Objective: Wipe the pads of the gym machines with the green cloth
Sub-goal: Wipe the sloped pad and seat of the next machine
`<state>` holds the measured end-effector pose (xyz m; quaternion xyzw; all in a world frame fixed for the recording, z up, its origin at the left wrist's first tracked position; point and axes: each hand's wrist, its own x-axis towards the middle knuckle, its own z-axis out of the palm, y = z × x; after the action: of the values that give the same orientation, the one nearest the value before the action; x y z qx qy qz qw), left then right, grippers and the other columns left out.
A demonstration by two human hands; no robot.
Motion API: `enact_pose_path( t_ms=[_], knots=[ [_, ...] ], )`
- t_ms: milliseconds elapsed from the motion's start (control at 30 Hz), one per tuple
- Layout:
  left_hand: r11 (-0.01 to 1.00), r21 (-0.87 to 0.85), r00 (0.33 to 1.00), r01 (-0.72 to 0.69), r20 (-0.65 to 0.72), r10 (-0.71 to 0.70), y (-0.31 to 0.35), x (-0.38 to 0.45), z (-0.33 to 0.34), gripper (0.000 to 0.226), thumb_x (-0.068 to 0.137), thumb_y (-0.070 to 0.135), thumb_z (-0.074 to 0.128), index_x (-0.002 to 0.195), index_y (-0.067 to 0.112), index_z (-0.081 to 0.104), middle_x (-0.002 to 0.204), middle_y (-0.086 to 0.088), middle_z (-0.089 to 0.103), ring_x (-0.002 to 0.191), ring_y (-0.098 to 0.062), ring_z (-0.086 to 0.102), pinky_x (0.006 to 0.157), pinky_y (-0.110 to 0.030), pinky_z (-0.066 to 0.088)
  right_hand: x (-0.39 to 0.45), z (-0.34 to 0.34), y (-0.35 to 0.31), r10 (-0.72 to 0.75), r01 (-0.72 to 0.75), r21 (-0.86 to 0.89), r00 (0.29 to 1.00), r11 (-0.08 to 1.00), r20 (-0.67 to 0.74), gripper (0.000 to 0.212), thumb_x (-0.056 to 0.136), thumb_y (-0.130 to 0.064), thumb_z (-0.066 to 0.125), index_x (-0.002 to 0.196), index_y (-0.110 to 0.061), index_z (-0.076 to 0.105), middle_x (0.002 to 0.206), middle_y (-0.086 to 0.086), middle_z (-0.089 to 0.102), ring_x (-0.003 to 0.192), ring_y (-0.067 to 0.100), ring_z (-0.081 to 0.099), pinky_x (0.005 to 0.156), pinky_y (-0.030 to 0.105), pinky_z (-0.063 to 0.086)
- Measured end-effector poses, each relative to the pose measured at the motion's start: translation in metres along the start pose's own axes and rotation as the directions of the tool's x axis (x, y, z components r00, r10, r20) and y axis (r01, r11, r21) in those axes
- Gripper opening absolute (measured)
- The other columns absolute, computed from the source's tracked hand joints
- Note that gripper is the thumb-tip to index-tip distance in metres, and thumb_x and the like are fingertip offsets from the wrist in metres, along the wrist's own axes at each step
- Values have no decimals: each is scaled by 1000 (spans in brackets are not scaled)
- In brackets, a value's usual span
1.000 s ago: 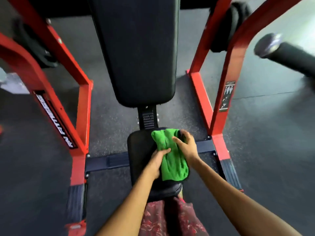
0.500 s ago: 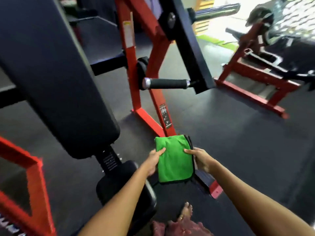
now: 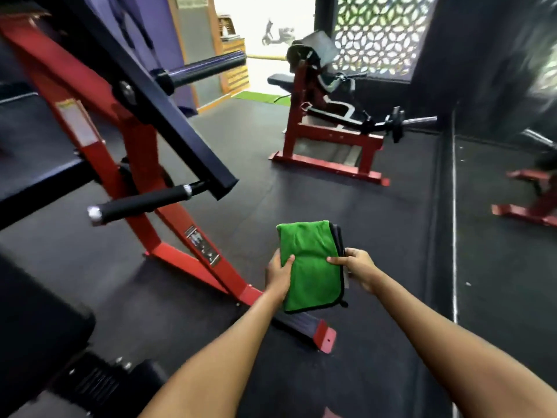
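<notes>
both hands' fingers pinching folded green cloth (image 3: 312, 267), black rubber floor (image 3: 376, 236), red machine frames (image 3: 168, 224)

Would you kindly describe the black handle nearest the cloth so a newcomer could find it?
Start at the big red frame on the left. A black bar slants down across it, and the handle sticks out sideways from that bar's low end. Unlike the longer, higher bar, it is foam-covered with a silver cap.

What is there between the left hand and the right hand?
In the head view, the folded green cloth lies between the left hand and the right hand; each grips one side.
</notes>
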<state>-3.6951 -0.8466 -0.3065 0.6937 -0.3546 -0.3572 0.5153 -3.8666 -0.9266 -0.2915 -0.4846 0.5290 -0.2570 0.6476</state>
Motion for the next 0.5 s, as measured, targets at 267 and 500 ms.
enact_pose_path(
  t_ms=[267,500],
  knots=[
    [910,295,955,-293,142,261,69,48,154,28,96,22,52,118,5,55,104,-16,69,95,-32,64,75,-37,47,33,-158,-42,-55,72,91,982,993,-180,35,75,3,74,108,5,63,94,13,68,67,11,65,52,18,50],
    [823,415,921,-388,216,326,91,81,214,35,98,28,48,125,6,51,106,-18,67,96,-36,63,74,-42,47,62,-217,-58,-101,120,77,971,990,-218,27,77,6,71,103,2,61,80,3,63,50,-2,59,42,12,41]
  ],
)
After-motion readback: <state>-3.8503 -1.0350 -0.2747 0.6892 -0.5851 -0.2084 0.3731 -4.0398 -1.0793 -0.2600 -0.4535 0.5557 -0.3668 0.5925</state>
